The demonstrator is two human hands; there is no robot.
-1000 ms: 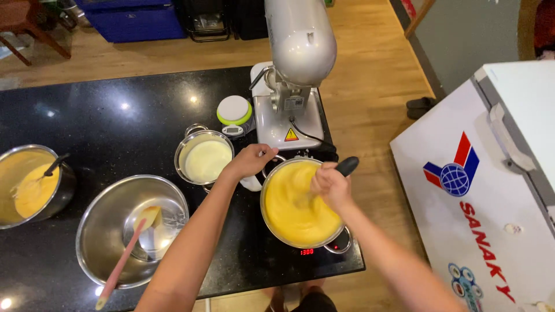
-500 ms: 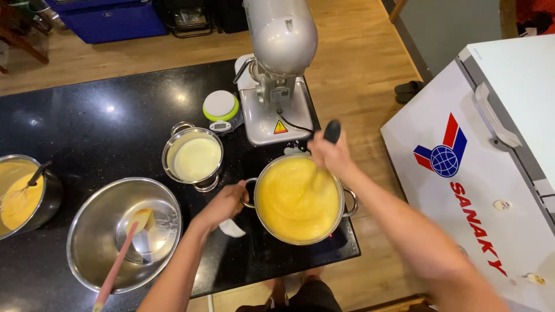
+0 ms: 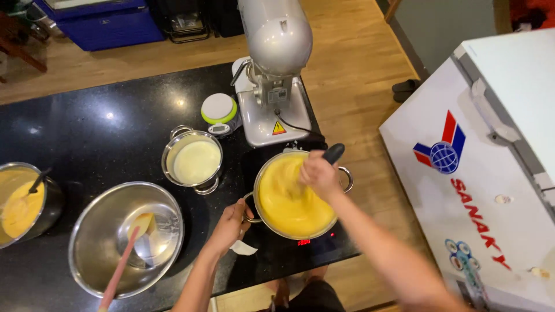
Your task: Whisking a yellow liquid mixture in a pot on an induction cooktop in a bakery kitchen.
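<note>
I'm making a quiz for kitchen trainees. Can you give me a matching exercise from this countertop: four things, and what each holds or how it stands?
Things:
1. pot under the right hand
2. small pot
3. large steel bowl
4. kitchen scale

States:
A. nothing on its white top
B. pale cream liquid
C. pink-handled spatula resting inside
D. yellow batter, handle held by the left hand

Pairs: 1-D, 2-B, 3-C, 4-A

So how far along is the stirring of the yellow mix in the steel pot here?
Done: the steel pot of yellow batter sits on the black cooktop, its red display lit. In hand: the right hand stirs with a black-handled tool, blurred; the left hand grips the pot's handle. Left: the small pot of pale cream stands apart, unmixed.
</note>
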